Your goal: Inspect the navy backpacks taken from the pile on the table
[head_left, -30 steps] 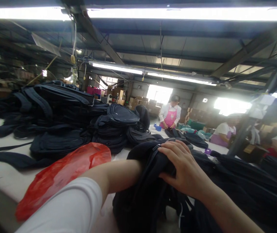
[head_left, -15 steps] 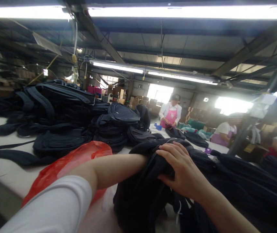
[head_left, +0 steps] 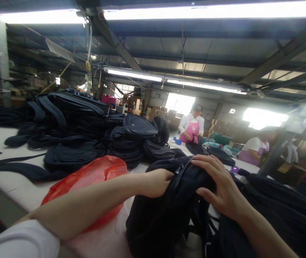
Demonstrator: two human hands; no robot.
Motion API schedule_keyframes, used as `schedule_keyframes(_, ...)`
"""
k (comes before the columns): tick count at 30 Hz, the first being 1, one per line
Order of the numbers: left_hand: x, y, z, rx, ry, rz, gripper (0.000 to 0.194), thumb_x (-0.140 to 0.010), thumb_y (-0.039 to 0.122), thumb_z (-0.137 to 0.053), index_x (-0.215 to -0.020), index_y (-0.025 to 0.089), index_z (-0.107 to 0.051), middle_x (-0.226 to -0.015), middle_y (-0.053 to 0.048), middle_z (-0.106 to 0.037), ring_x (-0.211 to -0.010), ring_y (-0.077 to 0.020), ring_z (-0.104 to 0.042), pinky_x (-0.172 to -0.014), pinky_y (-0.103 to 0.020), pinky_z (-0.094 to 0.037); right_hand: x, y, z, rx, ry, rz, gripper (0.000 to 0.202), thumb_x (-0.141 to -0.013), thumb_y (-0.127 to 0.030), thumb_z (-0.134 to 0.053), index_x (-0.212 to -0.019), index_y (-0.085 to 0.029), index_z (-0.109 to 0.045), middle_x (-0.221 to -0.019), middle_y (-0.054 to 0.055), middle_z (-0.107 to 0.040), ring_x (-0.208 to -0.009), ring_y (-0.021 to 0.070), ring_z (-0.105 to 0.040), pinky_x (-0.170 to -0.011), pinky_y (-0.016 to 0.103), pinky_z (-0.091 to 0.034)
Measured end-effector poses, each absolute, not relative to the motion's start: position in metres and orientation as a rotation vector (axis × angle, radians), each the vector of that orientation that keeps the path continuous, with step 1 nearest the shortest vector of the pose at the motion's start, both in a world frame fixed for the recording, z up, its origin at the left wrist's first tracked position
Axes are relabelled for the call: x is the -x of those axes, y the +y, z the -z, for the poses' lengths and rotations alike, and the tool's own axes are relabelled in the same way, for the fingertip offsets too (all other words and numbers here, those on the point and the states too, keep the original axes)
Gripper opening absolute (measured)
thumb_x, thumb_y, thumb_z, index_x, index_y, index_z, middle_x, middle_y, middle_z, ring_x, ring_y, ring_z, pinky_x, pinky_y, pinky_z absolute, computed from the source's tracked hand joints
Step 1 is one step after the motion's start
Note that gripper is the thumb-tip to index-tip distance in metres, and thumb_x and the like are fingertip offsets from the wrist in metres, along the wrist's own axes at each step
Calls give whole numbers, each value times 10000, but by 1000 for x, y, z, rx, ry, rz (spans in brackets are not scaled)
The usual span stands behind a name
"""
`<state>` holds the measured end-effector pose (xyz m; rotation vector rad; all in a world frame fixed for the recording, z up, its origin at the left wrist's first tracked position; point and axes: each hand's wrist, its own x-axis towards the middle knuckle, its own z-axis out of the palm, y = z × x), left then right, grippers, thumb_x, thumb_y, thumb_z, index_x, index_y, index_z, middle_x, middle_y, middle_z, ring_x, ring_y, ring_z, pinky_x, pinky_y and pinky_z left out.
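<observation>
A dark backpack (head_left: 166,211) stands on the table in front of me, its zipped top partly open. My left hand (head_left: 159,182) reaches into that opening from the left; its fingers are hidden inside. On the other side, my right hand (head_left: 217,182) grips the bag's upper right edge, fingers bent over the fabric and thumb lower down. A zip pull shows on the rim between my hands. Straps dangle below the bag's right side. Left of the backpack lies a crumpled red plastic bag (head_left: 99,175).
Dark backpacks are piled (head_left: 72,118) at the left and back of the white table (head_left: 21,193). More dark bags (head_left: 281,204) lie on the right. Beyond, a person in a pink apron (head_left: 192,129) handles a dark bag, and another person (head_left: 253,147) sits farther right.
My left hand has drawn back partway out of the backpack, so its back now shows. My right hand sits slightly farther right on the edge. The view has shifted slightly.
</observation>
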<state>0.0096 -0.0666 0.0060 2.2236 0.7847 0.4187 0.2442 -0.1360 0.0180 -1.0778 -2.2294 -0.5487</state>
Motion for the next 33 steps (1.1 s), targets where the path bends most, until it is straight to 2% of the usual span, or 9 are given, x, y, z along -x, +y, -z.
schedule_keyframes(4,8,-82,-22,-2466,765,-432,257,-895,214,-422,-858,171,-673,-782,10,-683,-692,-124,-605,-612,-208,-445,-244,-132,-15,1078,-2205,511,516,-879,-529,-559,-1303,-241,-504,-1356,119,-528,-1283,317,-467,-1153,576,-239)
schedule_keyframes(7,15,-89,-29,-2795,875,-799,239,-902,286,-464,-750,176,-613,-713,-1,-631,-641,-130,-569,-604,-235,-424,-239,-133,-13,1073,-2194,532,504,-873,-517,-568,-1293,-244,-507,-1346,108,-536,-1290,315,-459,-1152,570,-243)
schedule_keyframes(10,10,-81,-31,-2947,927,-1056,199,-850,318,-573,-983,178,-619,-875,-30,-662,-750,-169,-616,-674,-270,-466,-236,-131,-12,1070,-2203,553,495,-869,-498,-573,-1285,-237,-513,-1333,112,-545,-1285,318,-465,-1146,573,-251)
schedule_keyframes(13,2,-67,-33,-3100,771,-952,320,-840,234,-564,-1155,203,-609,-988,-39,-670,-871,-191,-651,-761,-290,-499,-235,-129,-12,1090,-2209,557,477,-869,-480,-578,-1278,-242,-513,-1326,98,-551,-1280,300,-472,-1154,555,-245)
schedule_keyframes(16,-2,-59,-39,-3227,667,-805,267,-843,205,-536,-1079,205,-659,-961,-41,-669,-867,-199,-660,-747,-294,-510,-234,-128,-13,1101,-2214,543,452,-877,-471,-570,-1268,-252,-515,-1315,80,-559,-1272,281,-479,-1163,539,-236)
schedule_keyframes(20,-3,-58,-45,-3363,579,-671,252,-795,212,-605,-1037,177,-667,-933,-54,-663,-843,-203,-656,-722,-290,-511,-234,-129,-14,1111,-2216,520,430,-883,-464,-562,-1257,-257,-515,-1306,68,-563,-1267,271,-481,-1167,536,-229)
schedule_keyframes(23,-8,-56,-45,-3440,612,-690,167,-871,180,-544,-969,182,-679,-885,-42,-651,-789,-183,-648,-667,-282,-493,-235,-128,-14,1109,-2223,520,427,-886,-463,-562,-1254,-251,-517,-1298,76,-568,-1256,274,-492,-1164,544,-229)
schedule_keyframes(25,-11,-55,-43,-3476,663,-740,185,-903,149,-494,-936,174,-674,-877,-43,-643,-768,-183,-639,-642,-290,-486,-235,-127,-14,1108,-2231,522,427,-886,-461,-566,-1251,-245,-520,-1297,86,-570,-1248,279,-500,-1160,547,-235)
schedule_keyframes(33,-19,-57,-37,-3594,618,-814,191,-917,108,-459,-946,137,-646,-923,-82,-637,-851,-215,-627,-660,-319,-503,-233,-128,-17,1091,-2226,517,376,-905,-461,-541,-1209,-240,-554,-1242,92,-603,-1203,285,-531,-1135,537,-281)
